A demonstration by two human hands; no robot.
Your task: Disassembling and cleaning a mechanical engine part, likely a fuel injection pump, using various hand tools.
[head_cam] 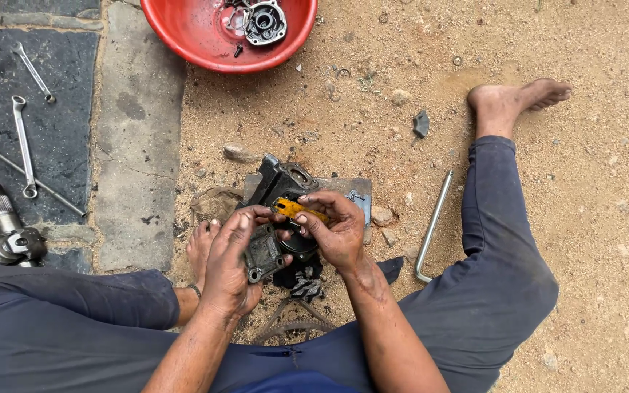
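Sandy ground outside, paving slab (136, 138) to the left with spanners (23, 145). Dark metal housing (274, 218) resting on a flat plate (354, 191) between the legs, left hand (231, 258) clamped round it, right hand (336, 229) pinching a yellow-handled tool (296, 209) against it. Best kept braced, tool square, no slipping.

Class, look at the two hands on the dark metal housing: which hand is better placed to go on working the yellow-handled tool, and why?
Probably the right hand: its fingers already grip the yellow-handled tool over the dark metal housing. The left hand is clasped on the housing's side, steadying it.
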